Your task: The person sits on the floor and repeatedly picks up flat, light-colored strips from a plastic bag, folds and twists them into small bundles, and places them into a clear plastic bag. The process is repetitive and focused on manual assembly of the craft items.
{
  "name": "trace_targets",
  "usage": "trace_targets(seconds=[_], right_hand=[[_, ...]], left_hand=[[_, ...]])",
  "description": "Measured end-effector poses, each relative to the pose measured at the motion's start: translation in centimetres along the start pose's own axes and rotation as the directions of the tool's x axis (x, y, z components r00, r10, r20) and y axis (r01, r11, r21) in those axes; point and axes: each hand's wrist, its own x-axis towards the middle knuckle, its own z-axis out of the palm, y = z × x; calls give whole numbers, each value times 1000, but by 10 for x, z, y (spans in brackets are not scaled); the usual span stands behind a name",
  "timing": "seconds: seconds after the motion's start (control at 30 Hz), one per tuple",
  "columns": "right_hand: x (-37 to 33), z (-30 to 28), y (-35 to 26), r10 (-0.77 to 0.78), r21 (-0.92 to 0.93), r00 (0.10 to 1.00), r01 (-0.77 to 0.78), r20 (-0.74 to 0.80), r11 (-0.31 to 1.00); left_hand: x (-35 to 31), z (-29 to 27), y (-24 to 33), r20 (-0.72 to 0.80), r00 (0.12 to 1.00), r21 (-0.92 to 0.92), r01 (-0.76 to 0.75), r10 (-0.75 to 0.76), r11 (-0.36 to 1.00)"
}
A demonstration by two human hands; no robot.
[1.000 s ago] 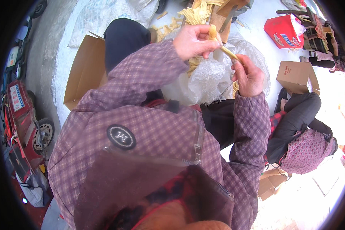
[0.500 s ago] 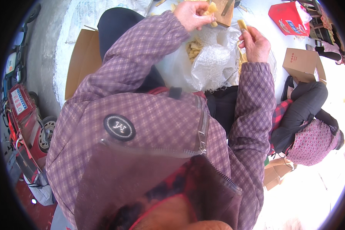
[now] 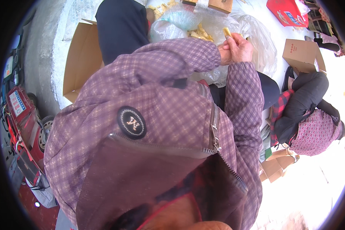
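You have three brown cardboard boxes (image 3: pixel 82 61) around you and one red bag (image 3: pixel 285 13). One clear plastic bag (image 3: pixel 257 36) holds yellow pieces (image 3: pixel 199 33), too many to count.

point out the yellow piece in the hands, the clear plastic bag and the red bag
yellow piece (image 3: pixel 227 32), head view, its upper end above the fingers
clear plastic bag (image 3: pixel 262 42), head view, right wall
red bag (image 3: pixel 285 13), head view, its face

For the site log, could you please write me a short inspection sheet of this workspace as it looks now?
Surface: pale ground, bright in sunlight.
Job's things: yellow strip held upright; clear plastic bag with yellow pieces.
Clutter: cardboard boxes, red bag.
Hands: right hand grips the strip; left hand pressed against it, mostly hidden by the sleeve.
Cables: nothing seen.
Surroundings: another person crouching at the right; red machine at the left.
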Motion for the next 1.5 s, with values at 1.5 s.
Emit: trace_targets(seconds=[1.5], right_hand=[[-72,-57,-26,112,559,892,-367,438,744]], left_hand=[[-36,-78,207,213,932,216,-336,292,917]])
